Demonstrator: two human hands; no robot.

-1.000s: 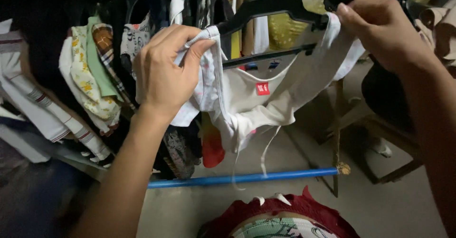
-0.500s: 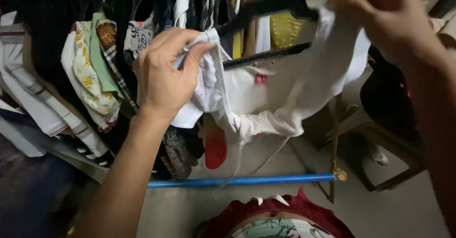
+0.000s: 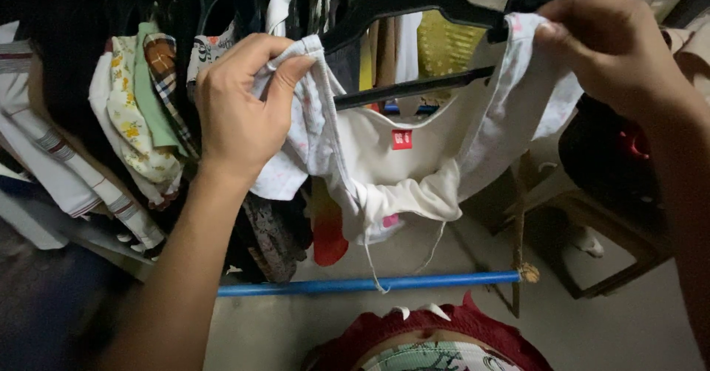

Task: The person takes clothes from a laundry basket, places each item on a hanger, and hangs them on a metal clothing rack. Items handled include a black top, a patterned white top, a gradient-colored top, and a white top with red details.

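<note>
We see a crowded clothes rack [image 3: 148,82] on the left side; it holds many garments pressed close to each other, among them a flowered cloth, a green one and a checked one. There is no box or basket in view, so the rack is the only holder here.

In the middle, a white garment [image 3: 414,164] hangs on a black hanger [image 3: 414,1], with a small red tag [image 3: 401,139] at its inner neck. Our left hand [image 3: 240,108] pinches the left shoulder part of the garment: the thumb presses the folded fabric against the curled fingers, near the left end of the hanger. Our right hand [image 3: 614,45] grips the right shoulder part at the other end of the hanger, with the fingers closed together over the cloth and the hanger tip. The garment is stretched between both hands, and its lower part is bunched and sags in the middle, with thin strings hanging down.

Below the garment a blue bar [image 3: 370,284] runs across, and the strings reach almost to it. Under the bar we see grey floor [image 3: 592,326], and a wooden frame [image 3: 592,223] stands at the right. To the left the hanging clothes are just beside our left hand.
</note>
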